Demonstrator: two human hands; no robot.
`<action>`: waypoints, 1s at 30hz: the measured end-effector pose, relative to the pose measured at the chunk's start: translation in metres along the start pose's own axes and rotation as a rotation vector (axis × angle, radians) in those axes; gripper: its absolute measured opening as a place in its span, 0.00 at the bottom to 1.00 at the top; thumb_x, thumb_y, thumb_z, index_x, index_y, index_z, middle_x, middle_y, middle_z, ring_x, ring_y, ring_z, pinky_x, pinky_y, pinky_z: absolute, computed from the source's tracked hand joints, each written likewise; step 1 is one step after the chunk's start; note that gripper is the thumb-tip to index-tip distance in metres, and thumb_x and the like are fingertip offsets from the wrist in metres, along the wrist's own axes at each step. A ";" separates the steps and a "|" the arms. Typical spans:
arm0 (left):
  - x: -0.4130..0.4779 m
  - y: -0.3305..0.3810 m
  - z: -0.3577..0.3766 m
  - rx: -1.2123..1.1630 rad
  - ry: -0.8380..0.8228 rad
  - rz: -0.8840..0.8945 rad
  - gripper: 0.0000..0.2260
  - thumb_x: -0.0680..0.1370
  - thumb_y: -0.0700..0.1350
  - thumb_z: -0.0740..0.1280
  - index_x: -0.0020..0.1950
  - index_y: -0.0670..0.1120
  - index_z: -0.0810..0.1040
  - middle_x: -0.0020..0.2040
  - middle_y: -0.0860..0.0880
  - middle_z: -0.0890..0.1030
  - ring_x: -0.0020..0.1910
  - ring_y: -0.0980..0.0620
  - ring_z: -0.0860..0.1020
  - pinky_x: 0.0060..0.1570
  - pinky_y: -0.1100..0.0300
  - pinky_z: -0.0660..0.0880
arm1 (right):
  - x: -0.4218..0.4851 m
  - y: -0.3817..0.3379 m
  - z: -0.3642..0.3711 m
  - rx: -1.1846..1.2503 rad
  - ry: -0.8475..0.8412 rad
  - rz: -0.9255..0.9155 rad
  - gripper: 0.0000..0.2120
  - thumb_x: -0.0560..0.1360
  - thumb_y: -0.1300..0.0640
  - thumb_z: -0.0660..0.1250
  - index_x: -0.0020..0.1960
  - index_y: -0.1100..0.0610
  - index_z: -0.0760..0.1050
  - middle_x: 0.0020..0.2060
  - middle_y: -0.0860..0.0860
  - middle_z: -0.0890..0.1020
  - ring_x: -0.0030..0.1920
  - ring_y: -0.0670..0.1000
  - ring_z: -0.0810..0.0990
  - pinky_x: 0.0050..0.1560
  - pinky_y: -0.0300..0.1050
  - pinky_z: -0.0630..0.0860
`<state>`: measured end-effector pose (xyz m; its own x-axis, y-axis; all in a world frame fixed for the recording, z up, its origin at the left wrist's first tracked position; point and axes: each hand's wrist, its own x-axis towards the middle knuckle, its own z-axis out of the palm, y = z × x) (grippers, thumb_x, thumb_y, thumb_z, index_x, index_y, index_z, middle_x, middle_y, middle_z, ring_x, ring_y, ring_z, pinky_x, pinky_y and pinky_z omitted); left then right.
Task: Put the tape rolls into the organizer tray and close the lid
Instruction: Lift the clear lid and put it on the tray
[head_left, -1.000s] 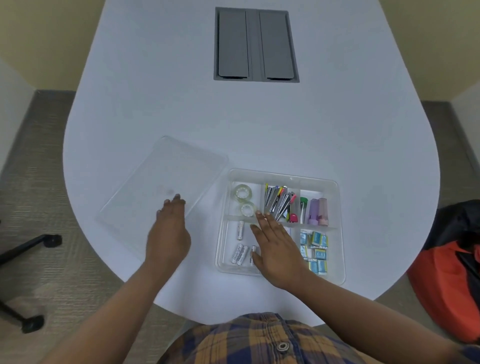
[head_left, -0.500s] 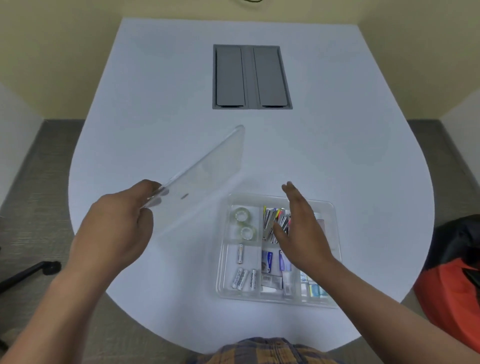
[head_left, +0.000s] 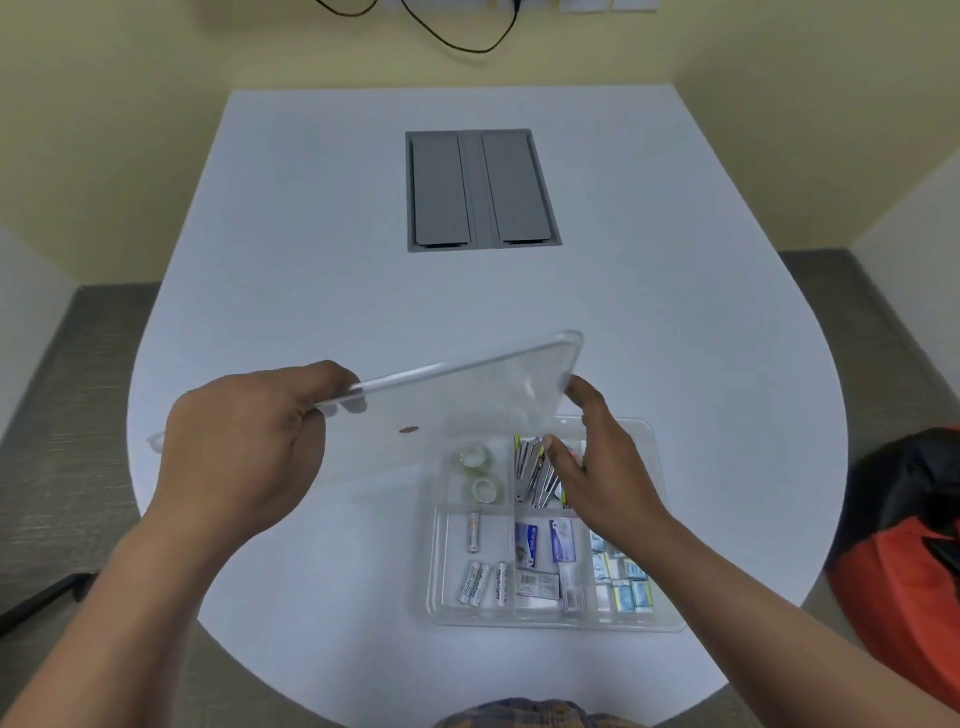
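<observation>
The clear organizer tray (head_left: 667, 618) rests near the table's front edge. Two clear tape rolls (head_left: 480, 473) lie in its back-left compartment, seen through the lid. The clear lid (head_left: 457, 400) hangs tilted in the air over the tray's left and back part. My left hand (head_left: 244, 457) grips the lid's left end. My right hand (head_left: 597, 467) holds its right edge, fingers on top and thumb beneath, above the tray's pen compartment.
The tray also holds batteries (head_left: 480, 577), pens (head_left: 532, 473) and small packets (head_left: 623, 579). A grey cable hatch (head_left: 480, 189) is set in the white table (head_left: 311, 286) farther back. An orange and black bag (head_left: 904, 545) sits on the floor at right.
The lid went from lying flat on the table at left to being lifted and carried right over the tray. My right hand left the tray and took hold of the lid's right edge.
</observation>
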<state>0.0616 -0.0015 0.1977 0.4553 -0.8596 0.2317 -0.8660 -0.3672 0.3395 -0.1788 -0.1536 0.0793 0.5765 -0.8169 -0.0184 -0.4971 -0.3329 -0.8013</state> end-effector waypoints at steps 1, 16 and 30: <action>0.001 0.001 0.000 -0.031 -0.021 0.003 0.18 0.69 0.40 0.55 0.44 0.58 0.80 0.41 0.57 0.84 0.31 0.52 0.77 0.31 0.60 0.70 | 0.000 0.000 -0.002 0.028 0.022 0.005 0.26 0.78 0.56 0.64 0.73 0.46 0.58 0.69 0.40 0.70 0.61 0.36 0.68 0.61 0.42 0.70; -0.011 -0.015 0.073 -0.366 0.130 -0.234 0.26 0.75 0.43 0.70 0.71 0.46 0.67 0.68 0.48 0.72 0.66 0.52 0.70 0.65 0.59 0.66 | -0.042 0.032 -0.048 0.529 0.319 0.251 0.14 0.79 0.62 0.61 0.59 0.46 0.73 0.40 0.50 0.82 0.41 0.47 0.82 0.43 0.40 0.74; -0.069 -0.010 0.163 -0.726 -0.497 -0.694 0.04 0.74 0.44 0.72 0.48 0.47 0.81 0.40 0.45 0.83 0.33 0.57 0.81 0.37 0.61 0.74 | -0.077 0.098 -0.057 0.320 0.222 0.609 0.18 0.78 0.61 0.61 0.60 0.41 0.71 0.49 0.51 0.81 0.43 0.50 0.84 0.42 0.46 0.74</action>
<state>0.0055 0.0038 0.0296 0.5194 -0.6550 -0.5488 -0.0570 -0.6674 0.7425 -0.3085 -0.1502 0.0363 0.0957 -0.9013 -0.4226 -0.4542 0.3382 -0.8242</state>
